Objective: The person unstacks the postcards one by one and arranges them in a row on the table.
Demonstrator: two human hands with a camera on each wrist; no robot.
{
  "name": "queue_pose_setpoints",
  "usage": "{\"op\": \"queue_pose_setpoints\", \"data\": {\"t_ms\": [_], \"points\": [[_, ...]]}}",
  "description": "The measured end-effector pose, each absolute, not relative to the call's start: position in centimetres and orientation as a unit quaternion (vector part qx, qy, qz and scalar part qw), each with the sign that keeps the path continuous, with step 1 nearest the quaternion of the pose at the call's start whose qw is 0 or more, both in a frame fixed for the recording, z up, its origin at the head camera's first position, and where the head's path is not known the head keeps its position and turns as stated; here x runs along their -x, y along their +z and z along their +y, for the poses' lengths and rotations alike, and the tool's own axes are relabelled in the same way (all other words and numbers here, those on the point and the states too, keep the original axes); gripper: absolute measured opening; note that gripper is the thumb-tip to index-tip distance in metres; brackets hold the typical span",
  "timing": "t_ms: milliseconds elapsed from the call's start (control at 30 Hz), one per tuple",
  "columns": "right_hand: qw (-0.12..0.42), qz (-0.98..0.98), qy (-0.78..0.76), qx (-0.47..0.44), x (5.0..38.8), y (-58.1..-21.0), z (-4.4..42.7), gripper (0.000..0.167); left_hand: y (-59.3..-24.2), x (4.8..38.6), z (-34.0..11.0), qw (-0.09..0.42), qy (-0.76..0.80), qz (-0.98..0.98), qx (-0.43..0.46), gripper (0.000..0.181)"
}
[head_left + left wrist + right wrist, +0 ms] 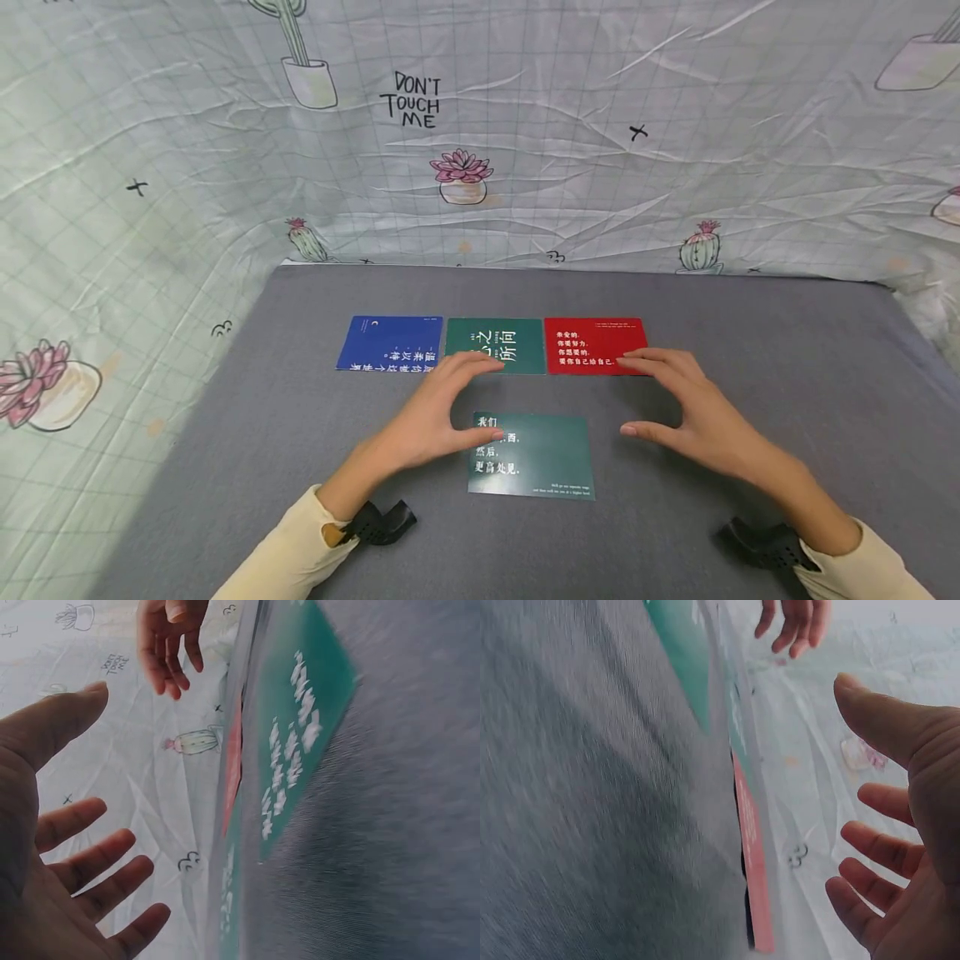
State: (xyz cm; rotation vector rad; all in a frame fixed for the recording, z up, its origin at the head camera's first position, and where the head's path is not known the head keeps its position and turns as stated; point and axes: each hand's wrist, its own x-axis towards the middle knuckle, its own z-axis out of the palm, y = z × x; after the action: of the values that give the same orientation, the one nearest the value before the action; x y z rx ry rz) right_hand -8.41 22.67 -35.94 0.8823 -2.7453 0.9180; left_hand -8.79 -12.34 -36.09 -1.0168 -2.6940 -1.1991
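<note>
A green card (536, 458) with white writing lies alone on the grey cloth, nearest the person. Behind it three cards lie in a row: a blue card (393, 340), a second green card (528, 342) and a red card (596, 333). My left hand (442, 412) hovers above the left part of the near card, thumb and fingers spread apart, partly covering both green cards. Right of that card, my right hand (701, 408) is held in the air, its fingertips overlapping the red card's lower right corner. Both wrist views show empty palms with spread fingers.
Grey cloth (247, 500) covers the table. Behind and to the left hangs a pale curtain (555, 183) printed with cacti and lettering. Each wrist wears a black strap, such as the left strap (380, 523).
</note>
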Motion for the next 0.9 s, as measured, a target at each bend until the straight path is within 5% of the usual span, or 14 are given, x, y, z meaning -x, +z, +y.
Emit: {"op": "queue_pose_setpoints", "data": {"t_ms": [900], "points": [[-0.047, -0.887, 0.356, -0.291, 4.9, -38.5, 19.6, 0.083, -39.4, 6.1, -13.7, -0.064, -0.383, -0.863, 0.323, 0.079]]}}
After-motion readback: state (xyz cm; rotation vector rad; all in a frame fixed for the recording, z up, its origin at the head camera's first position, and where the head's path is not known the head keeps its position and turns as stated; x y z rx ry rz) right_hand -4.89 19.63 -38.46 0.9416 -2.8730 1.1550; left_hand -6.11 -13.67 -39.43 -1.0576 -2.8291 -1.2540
